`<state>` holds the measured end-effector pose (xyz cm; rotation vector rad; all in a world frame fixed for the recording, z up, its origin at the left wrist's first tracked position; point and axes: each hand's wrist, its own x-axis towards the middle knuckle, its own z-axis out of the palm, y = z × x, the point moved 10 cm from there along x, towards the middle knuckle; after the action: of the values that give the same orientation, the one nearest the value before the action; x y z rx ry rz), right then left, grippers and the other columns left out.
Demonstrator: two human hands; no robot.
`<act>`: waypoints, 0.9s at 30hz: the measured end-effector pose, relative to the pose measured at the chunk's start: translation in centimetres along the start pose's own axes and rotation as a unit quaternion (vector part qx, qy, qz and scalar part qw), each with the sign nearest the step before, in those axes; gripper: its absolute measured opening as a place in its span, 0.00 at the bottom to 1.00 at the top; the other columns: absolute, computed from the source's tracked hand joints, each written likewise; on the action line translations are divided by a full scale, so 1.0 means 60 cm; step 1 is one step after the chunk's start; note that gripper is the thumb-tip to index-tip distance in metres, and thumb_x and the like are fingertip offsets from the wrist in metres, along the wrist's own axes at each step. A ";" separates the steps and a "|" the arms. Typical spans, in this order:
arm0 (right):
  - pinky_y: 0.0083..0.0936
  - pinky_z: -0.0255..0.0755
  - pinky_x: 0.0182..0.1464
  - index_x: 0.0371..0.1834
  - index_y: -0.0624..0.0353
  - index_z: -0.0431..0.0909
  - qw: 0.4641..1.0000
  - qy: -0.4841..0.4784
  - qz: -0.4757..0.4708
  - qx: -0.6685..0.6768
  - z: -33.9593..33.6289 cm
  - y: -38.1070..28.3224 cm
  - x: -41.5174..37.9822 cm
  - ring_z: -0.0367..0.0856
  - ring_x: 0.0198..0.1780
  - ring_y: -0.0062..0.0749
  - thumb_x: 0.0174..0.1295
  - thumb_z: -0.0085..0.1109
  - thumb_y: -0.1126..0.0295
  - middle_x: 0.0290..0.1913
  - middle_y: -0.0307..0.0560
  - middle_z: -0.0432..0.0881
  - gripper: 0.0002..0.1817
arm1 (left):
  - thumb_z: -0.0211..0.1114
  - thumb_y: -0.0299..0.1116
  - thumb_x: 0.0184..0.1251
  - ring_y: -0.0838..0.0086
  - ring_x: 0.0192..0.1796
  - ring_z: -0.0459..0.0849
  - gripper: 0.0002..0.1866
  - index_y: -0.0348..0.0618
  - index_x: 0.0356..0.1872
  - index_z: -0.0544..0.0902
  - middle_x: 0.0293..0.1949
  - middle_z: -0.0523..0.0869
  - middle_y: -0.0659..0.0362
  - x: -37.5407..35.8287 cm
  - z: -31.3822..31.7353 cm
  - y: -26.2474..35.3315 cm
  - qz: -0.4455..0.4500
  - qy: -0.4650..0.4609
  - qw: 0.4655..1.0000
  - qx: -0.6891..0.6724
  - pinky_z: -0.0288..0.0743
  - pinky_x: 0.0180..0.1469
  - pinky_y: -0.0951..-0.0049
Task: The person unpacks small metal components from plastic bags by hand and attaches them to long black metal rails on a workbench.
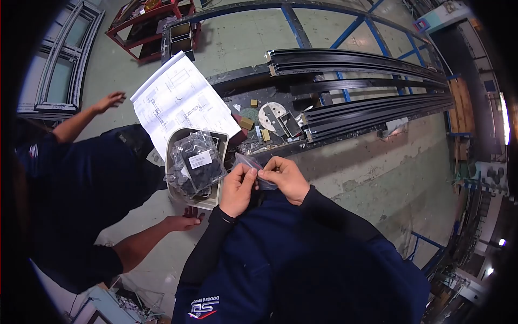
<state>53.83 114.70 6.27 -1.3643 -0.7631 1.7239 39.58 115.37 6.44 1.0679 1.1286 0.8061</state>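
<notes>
A small clear plastic bag (245, 160) is pinched between my two hands, close in front of my body. My left hand (237, 189) grips one side of it with thumb and fingers. Close beside it, my right hand (287, 180) pinches the other side, the thumbs almost touching. What the bag contains is hard to make out. Just left of my hands is a pale plastic tub (171, 148), holding clear bags of dark parts (208, 173), one with a white label (200, 160).
A co-worker in dark clothes stands at left, one hand (186, 221) near the tub. Printed drawings (183, 100) lie behind the tub. Black profiles (377, 113) rest across a blue frame (345, 32). Small blocks (246, 123) and a white disc (270, 116) lie on the bench. A red cart (137, 29) stands behind.
</notes>
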 end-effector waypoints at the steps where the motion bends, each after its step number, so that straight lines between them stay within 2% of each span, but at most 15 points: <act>1: 0.26 0.74 0.34 0.30 0.64 0.81 0.991 0.031 -0.039 -0.128 -0.005 -0.016 -0.008 0.80 0.31 0.20 0.64 0.73 0.71 0.32 0.41 0.85 0.11 | 0.62 0.35 0.81 0.81 0.31 0.78 0.14 0.36 0.34 0.79 0.26 0.82 0.62 -0.001 -0.004 0.001 0.011 0.003 0.997 0.078 0.72 0.34 0.72; 3: 0.28 0.71 0.32 0.27 0.64 0.80 0.941 0.088 -0.134 -0.299 0.004 -0.064 -0.030 0.77 0.29 0.19 0.64 0.72 0.71 0.27 0.42 0.82 0.12 | 0.62 0.35 0.80 0.78 0.29 0.77 0.14 0.36 0.32 0.79 0.24 0.81 0.60 -0.001 -0.002 0.023 0.057 0.015 0.987 0.148 0.70 0.32 0.69; 6: 0.27 0.70 0.31 0.29 0.64 0.79 0.979 0.121 -0.040 -0.159 -0.020 0.010 -0.016 0.75 0.27 0.18 0.66 0.72 0.70 0.25 0.39 0.79 0.13 | 0.61 0.34 0.79 0.76 0.28 0.77 0.14 0.37 0.31 0.78 0.24 0.81 0.58 0.002 0.002 0.027 0.061 -0.005 0.983 0.171 0.70 0.32 0.69; 8: 0.24 0.69 0.30 0.30 0.65 0.78 0.967 0.204 -0.110 -0.105 -0.061 0.018 -0.008 0.73 0.26 0.16 0.68 0.71 0.69 0.25 0.37 0.79 0.13 | 0.60 0.33 0.79 0.76 0.28 0.77 0.14 0.37 0.30 0.78 0.24 0.81 0.58 -0.005 0.011 0.021 0.050 -0.043 0.990 0.126 0.70 0.33 0.70; 9: 0.21 0.68 0.29 0.32 0.65 0.77 0.970 0.240 -0.049 -0.010 -0.098 0.024 0.004 0.72 0.26 0.15 0.69 0.71 0.69 0.25 0.36 0.78 0.14 | 0.60 0.33 0.79 0.77 0.28 0.77 0.14 0.37 0.30 0.78 0.24 0.81 0.58 -0.016 0.020 0.019 0.049 -0.072 0.992 0.088 0.70 0.34 0.70; 10: 0.20 0.67 0.28 0.32 0.64 0.75 0.966 0.240 -0.090 -0.012 -0.111 -0.004 0.006 0.71 0.25 0.14 0.69 0.70 0.70 0.23 0.35 0.77 0.14 | 0.60 0.33 0.79 0.77 0.28 0.77 0.14 0.37 0.30 0.77 0.24 0.81 0.58 -0.024 0.029 0.017 0.047 -0.099 0.993 0.050 0.71 0.34 0.71; 12: 0.24 0.71 0.31 0.34 0.64 0.75 0.956 0.179 -0.090 -0.213 -0.094 -0.045 -0.008 0.76 0.29 0.21 0.66 0.68 0.75 0.32 0.43 0.81 0.09 | 0.59 0.34 0.80 0.81 0.30 0.75 0.15 0.38 0.29 0.77 0.25 0.80 0.62 -0.019 0.008 0.002 0.019 -0.048 0.998 0.042 0.70 0.35 0.74; 14: 0.30 0.77 0.41 0.38 0.61 0.79 0.878 0.098 -0.307 -0.354 -0.020 -0.126 -0.048 0.83 0.41 0.35 0.61 0.64 0.80 0.46 0.52 0.82 0.05 | 0.59 0.34 0.81 0.82 0.31 0.75 0.16 0.38 0.30 0.77 0.25 0.80 0.62 -0.008 -0.002 0.002 0.020 -0.022 0.999 0.025 0.70 0.35 0.74; 15: 0.40 0.78 0.54 0.41 0.58 0.82 0.846 0.042 -0.343 -0.407 0.003 -0.111 -0.054 0.82 0.55 0.50 0.55 0.63 0.81 0.60 0.56 0.79 0.11 | 0.59 0.34 0.82 0.82 0.30 0.74 0.16 0.37 0.31 0.76 0.24 0.79 0.61 -0.008 0.004 0.010 0.034 -0.024 0.999 0.019 0.70 0.35 0.74; 16: 0.41 0.76 0.63 0.45 0.56 0.86 0.803 0.005 -0.356 -0.479 0.023 -0.105 -0.057 0.81 0.62 0.52 0.58 0.63 0.80 0.66 0.60 0.77 0.12 | 0.59 0.34 0.81 0.82 0.30 0.74 0.15 0.37 0.31 0.76 0.24 0.79 0.61 -0.006 0.014 0.014 0.032 -0.038 0.998 0.033 0.70 0.35 0.73; 18: 0.47 0.74 0.66 0.58 0.51 0.85 0.797 0.030 -0.268 -0.541 0.018 -0.081 -0.038 0.81 0.62 0.59 0.61 0.63 0.72 0.69 0.62 0.76 0.20 | 0.59 0.34 0.81 0.82 0.30 0.73 0.15 0.36 0.32 0.75 0.23 0.77 0.60 -0.010 0.027 0.018 0.027 -0.062 0.995 0.066 0.70 0.35 0.73; 21: 0.50 0.74 0.67 0.71 0.48 0.78 0.830 0.072 -0.124 -0.538 -0.007 -0.066 -0.015 0.80 0.64 0.62 0.64 0.63 0.67 0.70 0.65 0.75 0.29 | 0.60 0.33 0.79 0.64 0.32 0.79 0.13 0.34 0.34 0.76 0.28 0.79 0.51 -0.008 0.034 0.029 0.047 -0.087 0.986 0.132 0.72 0.39 0.65; 23: 0.52 0.74 0.66 0.74 0.49 0.74 0.819 0.013 -0.097 -0.565 -0.007 -0.040 0.002 0.79 0.65 0.64 0.64 0.64 0.64 0.71 0.67 0.74 0.32 | 0.61 0.32 0.77 0.50 0.40 0.80 0.11 0.34 0.36 0.77 0.34 0.80 0.46 -0.008 0.047 0.050 0.087 -0.112 0.973 0.185 0.73 0.43 0.58; 25: 0.51 0.77 0.62 0.73 0.54 0.75 0.801 -0.027 -0.106 -0.589 -0.003 -0.029 0.011 0.83 0.60 0.62 0.63 0.66 0.64 0.65 0.66 0.80 0.32 | 0.61 0.31 0.77 0.56 0.38 0.80 0.10 0.35 0.36 0.78 0.33 0.79 0.48 -0.011 0.068 0.066 0.169 -0.146 0.958 0.181 0.73 0.43 0.62; 27: 0.49 0.80 0.57 0.70 0.55 0.77 0.846 -0.053 -0.104 -0.521 -0.007 -0.018 0.025 0.85 0.56 0.62 0.61 0.67 0.66 0.58 0.64 0.85 0.31 | 0.64 0.29 0.75 0.63 0.40 0.81 0.07 0.36 0.39 0.80 0.34 0.80 0.51 -0.014 0.074 0.075 0.202 -0.170 0.949 0.170 0.74 0.45 0.66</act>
<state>54.35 116.57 6.33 -1.7464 -2.0171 1.1917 43.68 114.90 11.31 1.6966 0.7747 0.7156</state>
